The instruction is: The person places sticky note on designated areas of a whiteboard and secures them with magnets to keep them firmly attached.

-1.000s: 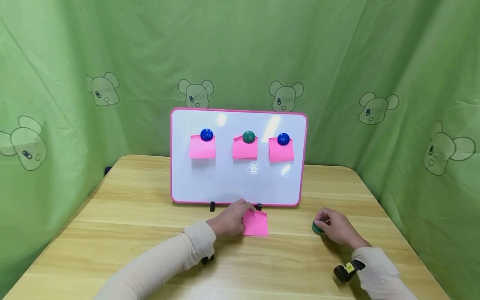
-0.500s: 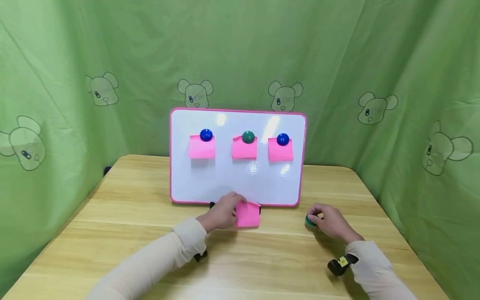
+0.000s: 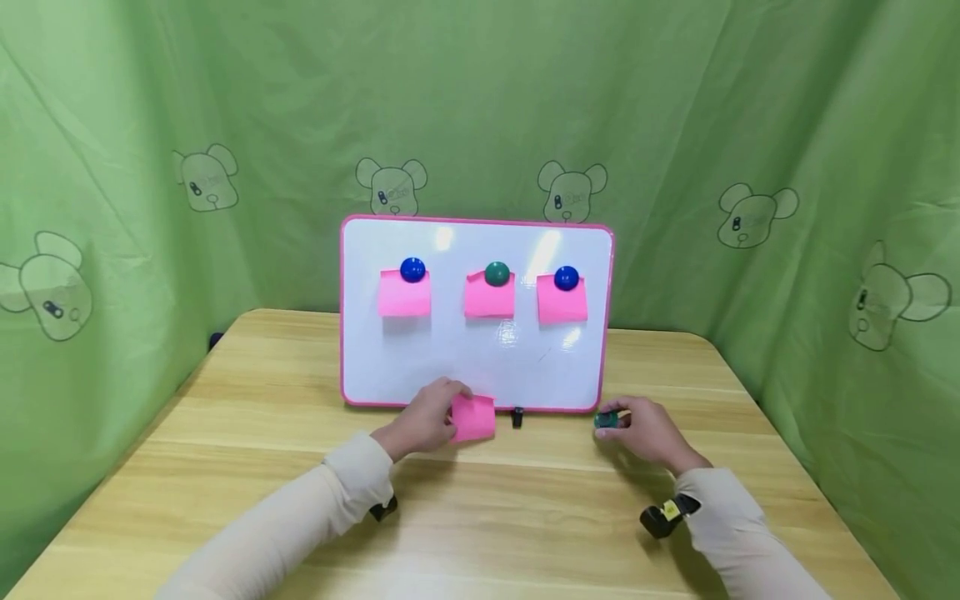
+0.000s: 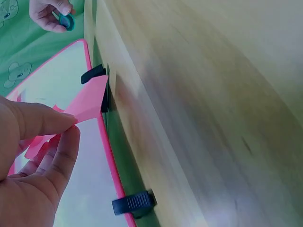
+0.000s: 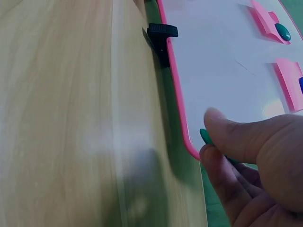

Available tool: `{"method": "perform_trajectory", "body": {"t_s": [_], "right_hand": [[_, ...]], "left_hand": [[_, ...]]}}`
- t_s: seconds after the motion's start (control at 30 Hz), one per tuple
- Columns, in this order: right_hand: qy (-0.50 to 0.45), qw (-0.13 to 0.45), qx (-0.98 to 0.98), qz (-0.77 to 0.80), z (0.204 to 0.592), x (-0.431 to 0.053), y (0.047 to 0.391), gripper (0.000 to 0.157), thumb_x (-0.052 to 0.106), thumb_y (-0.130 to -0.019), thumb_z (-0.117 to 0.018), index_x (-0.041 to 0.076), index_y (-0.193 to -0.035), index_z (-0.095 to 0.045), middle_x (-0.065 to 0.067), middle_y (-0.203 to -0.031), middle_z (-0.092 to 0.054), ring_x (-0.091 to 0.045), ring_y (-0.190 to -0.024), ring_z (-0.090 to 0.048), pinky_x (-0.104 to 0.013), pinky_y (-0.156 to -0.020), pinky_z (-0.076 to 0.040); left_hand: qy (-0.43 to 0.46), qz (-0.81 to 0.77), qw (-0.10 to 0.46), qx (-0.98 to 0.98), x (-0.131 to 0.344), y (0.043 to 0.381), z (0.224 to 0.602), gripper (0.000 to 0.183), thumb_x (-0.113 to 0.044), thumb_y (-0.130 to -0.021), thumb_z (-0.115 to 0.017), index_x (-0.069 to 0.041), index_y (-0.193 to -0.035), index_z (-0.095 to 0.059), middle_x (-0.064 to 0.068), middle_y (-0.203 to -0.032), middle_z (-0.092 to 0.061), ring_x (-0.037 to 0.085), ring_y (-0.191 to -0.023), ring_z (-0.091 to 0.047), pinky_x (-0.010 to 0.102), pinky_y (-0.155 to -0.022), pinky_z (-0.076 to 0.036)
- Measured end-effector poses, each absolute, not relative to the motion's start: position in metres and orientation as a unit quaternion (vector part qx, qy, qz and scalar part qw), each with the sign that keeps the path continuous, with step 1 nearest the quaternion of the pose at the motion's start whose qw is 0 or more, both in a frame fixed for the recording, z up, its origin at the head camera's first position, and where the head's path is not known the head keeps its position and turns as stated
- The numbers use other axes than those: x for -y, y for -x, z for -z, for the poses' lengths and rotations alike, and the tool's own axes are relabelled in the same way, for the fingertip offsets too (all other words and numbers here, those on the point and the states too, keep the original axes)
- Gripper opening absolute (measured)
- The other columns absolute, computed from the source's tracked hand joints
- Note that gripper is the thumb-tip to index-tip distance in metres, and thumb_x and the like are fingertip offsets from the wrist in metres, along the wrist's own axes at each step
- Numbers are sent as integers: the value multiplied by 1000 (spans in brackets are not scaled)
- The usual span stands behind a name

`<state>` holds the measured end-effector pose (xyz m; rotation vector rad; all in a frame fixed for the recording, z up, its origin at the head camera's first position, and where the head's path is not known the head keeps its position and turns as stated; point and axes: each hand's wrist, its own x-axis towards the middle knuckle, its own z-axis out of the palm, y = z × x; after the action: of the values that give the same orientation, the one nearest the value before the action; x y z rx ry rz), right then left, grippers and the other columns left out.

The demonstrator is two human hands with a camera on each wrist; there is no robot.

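Observation:
My left hand (image 3: 426,419) pinches a pink sticky note (image 3: 474,418) by its left side, between thumb and fingers. In the head view the note overlaps the lower edge of the whiteboard (image 3: 420,362). At the board's lower right corner, my right hand (image 3: 648,429) holds a round green magnet (image 3: 606,419) between thumb and fingertips. In the right wrist view the thumb covers most of that magnet (image 5: 205,136). Three pink notes hang in a row on the board: the left (image 3: 405,302) and right (image 3: 562,307) under blue magnets, the middle (image 3: 490,304) under a green magnet (image 3: 497,273).
The pink-framed board stands on black feet, one foot (image 3: 517,417) visible at its lower edge, on a wooden table (image 3: 525,517). Green curtain (image 3: 480,92) with mouse-head drawings surrounds the table at the back and sides.
My left hand has carried the pink note leftward and up toward the board's lower edge. My right hand has lifted the green magnet and moved left, closer to the board's corner.

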<state>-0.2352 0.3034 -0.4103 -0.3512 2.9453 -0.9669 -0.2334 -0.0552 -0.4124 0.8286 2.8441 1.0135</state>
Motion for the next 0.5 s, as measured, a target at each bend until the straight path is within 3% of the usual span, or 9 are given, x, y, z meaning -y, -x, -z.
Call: {"method": "perform_trajectory", "body": {"t_s": [0.33,0.5], "right_hand": [[133,-7,-943,305,410,-290,243,24,29,-89,-71,6,-98,-72,-1,-84,-66,-15,-73,-57,-30,-62,-48],[136,-22,-935,328,407,-280,247,16,22,-93,-66,6,-92,-70,-3,-78,-67,-18,-71,-61,-28,-61,-49]], "left_hand": [[-235,-333,5,-913,72,231,407,48,12,-75,-66,-2,-120,-58,8,-105,-55,17,-82,-53,26,-69,-51],[-216,-341,18,-915,78,231,406,48,11,-76,-66,-4,-121,-58,6,-103,-56,17,-83,-55,26,-70,-52]]}}
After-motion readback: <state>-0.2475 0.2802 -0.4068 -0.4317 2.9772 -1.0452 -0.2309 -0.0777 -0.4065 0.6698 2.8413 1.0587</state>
